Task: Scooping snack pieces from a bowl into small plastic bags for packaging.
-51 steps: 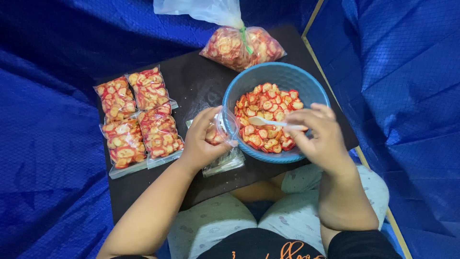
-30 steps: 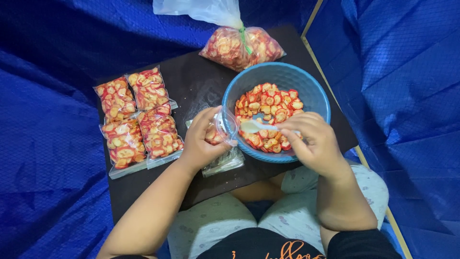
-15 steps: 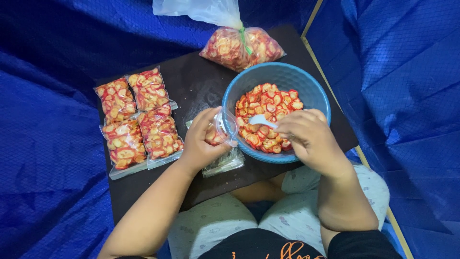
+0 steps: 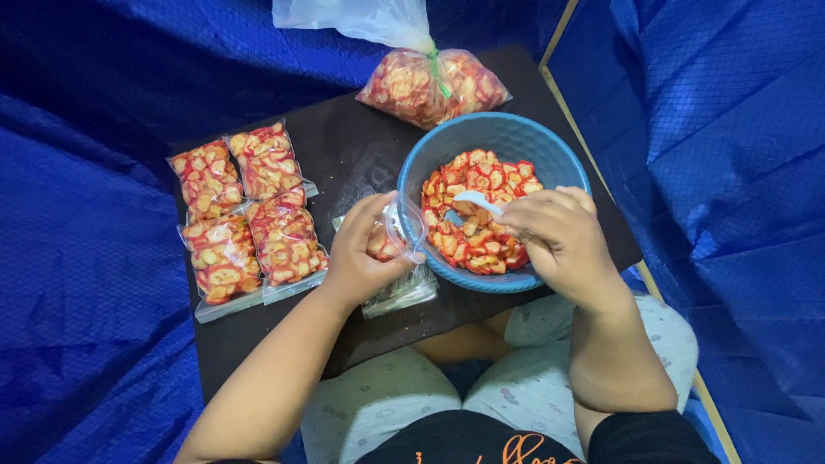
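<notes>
Blue round bowl [image 4: 503, 137] holds ridged red-orange chips [image 4: 477, 215]; glossy pouches [image 4: 249, 210] beside.

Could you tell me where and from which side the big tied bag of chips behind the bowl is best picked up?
Probably at the gathered neck by the green tie, from above: the big tied bag lies flat there, and its neck is narrow and free.

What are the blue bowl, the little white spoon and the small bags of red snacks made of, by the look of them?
The blue bowl looks like moulded plastic: even colour, dull sheen, rolled rim. The white spoon in the right hand seems plastic too, thin and slightly glossy. The small bags are clear, shiny film with flat sealed edges, and so is the open bag held by the left hand.
</notes>
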